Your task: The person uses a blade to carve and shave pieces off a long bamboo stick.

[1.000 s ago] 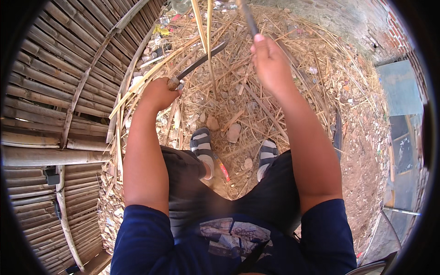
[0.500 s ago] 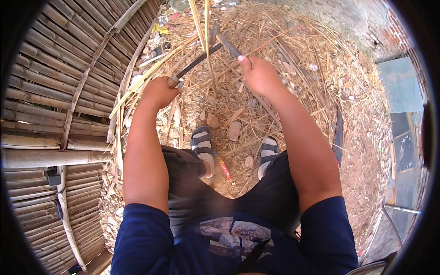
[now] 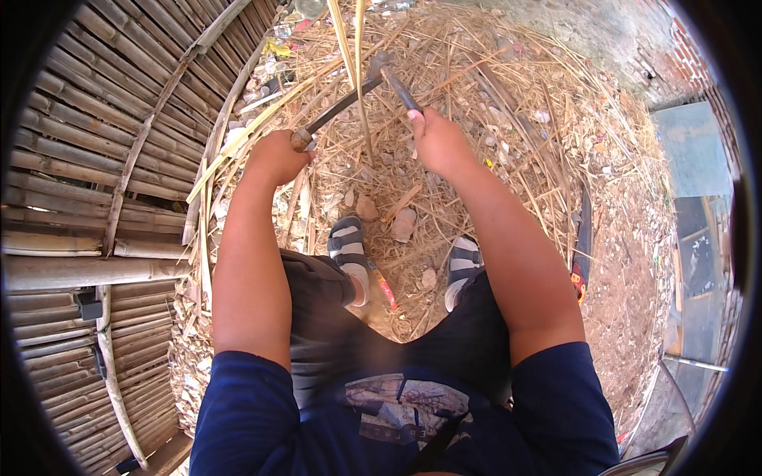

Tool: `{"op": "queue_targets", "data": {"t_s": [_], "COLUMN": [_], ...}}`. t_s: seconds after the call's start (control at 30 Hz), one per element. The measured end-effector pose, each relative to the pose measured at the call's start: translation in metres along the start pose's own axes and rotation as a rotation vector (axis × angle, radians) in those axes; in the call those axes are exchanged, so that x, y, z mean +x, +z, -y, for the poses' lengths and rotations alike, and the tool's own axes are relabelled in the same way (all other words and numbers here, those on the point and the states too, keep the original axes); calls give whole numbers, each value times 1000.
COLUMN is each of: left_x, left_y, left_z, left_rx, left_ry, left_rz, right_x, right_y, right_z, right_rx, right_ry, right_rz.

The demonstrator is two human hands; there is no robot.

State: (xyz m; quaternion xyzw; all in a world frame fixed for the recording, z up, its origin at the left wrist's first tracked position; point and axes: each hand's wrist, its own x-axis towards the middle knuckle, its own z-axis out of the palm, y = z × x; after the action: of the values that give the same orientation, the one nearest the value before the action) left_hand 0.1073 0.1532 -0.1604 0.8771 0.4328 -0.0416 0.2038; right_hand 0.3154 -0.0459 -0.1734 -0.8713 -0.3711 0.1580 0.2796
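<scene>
My left hand [image 3: 278,159] is closed round the wooden handle of a machete [image 3: 336,109], its dark blade slanting up to the right. The blade crosses an upright pale bamboo piece [image 3: 362,103], which parts into two strips towards the top; I cannot tell how deep the blade sits in it. My right hand [image 3: 441,144] is closed on the shaft of a hammer [image 3: 403,90]. The hammer's head is by the blade's far end; whether they touch is unclear. The bamboo's lower end stands among litter on the ground.
Bamboo shavings and stones [image 3: 403,224] cover the ground round my sandalled feet. A bamboo-slat wall [image 3: 103,127] rises on the left. To the right lies a saw [image 3: 583,230] with a red and yellow handle, partly behind my forearm. Farther right are panels [image 3: 690,147] against a wall.
My right hand has come slightly down and inward with the hammer, whose head is now lower, by the blade's end. My left hand and the machete have barely moved. More of the saw shows.
</scene>
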Motion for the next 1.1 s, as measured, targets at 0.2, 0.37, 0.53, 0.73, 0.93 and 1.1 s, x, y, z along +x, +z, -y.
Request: {"op": "queue_targets", "data": {"t_s": [0.2,0.37,0.53,0.73,0.93,1.1], "left_x": [1,0,2,6,6,1], "left_y": [-1,0,2,7,4,2], "left_z": [11,0,-8,-1,12,-6], "left_rx": [-18,16,-6,22,8,56], "left_ry": [-20,19,-1,8,-12,44], "left_rz": [20,17,35,-4,29,38], "right_x": [5,-8,1,11,5,-8], "right_y": [-20,-56,-44,6,-40,-56], "right_z": [15,35,9,-22,19,26], "right_rx": [21,276,221,-45,22,350], "right_ry": [-12,-47,-108,-55,-81,-245], "right_rz": [-35,-231,-218,-58,32,-355]}}
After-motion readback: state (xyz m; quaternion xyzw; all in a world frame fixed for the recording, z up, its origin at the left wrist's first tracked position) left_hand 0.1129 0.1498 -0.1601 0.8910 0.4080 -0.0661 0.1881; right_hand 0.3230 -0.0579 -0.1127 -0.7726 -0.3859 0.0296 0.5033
